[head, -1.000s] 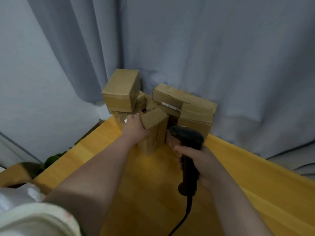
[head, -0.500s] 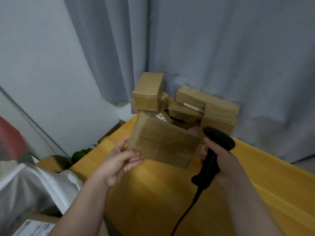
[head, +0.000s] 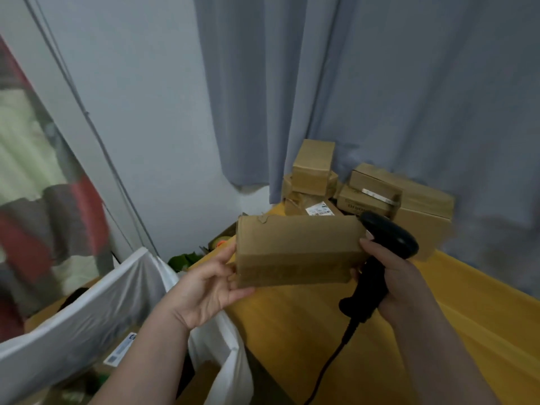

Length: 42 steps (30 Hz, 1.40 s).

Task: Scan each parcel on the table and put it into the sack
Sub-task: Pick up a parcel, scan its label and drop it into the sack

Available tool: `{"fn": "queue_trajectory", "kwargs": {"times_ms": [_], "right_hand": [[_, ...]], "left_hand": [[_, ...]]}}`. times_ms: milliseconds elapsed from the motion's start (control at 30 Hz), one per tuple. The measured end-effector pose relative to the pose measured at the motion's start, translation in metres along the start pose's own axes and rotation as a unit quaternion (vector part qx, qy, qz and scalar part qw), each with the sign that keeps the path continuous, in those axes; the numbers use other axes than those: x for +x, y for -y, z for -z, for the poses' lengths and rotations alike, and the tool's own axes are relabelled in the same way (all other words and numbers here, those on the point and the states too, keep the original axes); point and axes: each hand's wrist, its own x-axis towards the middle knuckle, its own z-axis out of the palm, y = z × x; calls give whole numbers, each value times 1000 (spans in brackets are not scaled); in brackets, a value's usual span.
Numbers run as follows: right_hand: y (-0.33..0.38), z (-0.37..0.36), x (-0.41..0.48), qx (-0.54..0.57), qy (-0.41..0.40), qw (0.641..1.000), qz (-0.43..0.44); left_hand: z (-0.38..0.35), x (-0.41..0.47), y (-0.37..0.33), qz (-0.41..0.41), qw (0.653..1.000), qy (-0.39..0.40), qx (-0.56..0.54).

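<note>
A brown cardboard parcel (head: 295, 249) is held up over the left edge of the yellow table (head: 453, 317). My left hand (head: 210, 285) grips its left end, thumb in front and fingers behind. My right hand (head: 394, 276) grips a black corded barcode scanner (head: 382, 252), and its fingertips touch the parcel's right end. The scanner head sits just behind the parcel's upper right corner. A white sack (head: 96, 314) stands open below and to the left, with a labelled parcel (head: 119, 350) visible inside.
A pile of several cardboard parcels (head: 362, 191) sits at the table's far corner against a grey curtain (head: 380, 97). The scanner's cable (head: 324, 372) trails down over the table. Green items (head: 184, 260) lie on the floor past the table. A blurred person stands at far left.
The parcel came off the pile and moved left toward the sack, turning to lie level between both hands. The view swung left, bringing the sack into sight.
</note>
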Motion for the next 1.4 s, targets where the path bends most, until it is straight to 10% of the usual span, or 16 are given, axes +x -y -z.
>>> {"fn": "queue_trajectory", "kwargs": {"times_ms": [333, 800, 1200, 1400], "right_hand": [[-11, -23, -42, -65, 38, 993, 95], [-10, -54, -70, -130, 128, 963, 196], [-10, -47, -46, -47, 31, 988, 144], [-28, -39, -45, -34, 145, 988, 41]], "left_hand": [[2, -36, 4, 91, 985, -145, 12], [15, -56, 23, 119, 992, -49, -7], [-5, -38, 30, 105, 991, -10, -84], [-25, -28, 30, 114, 992, 29, -36]]}}
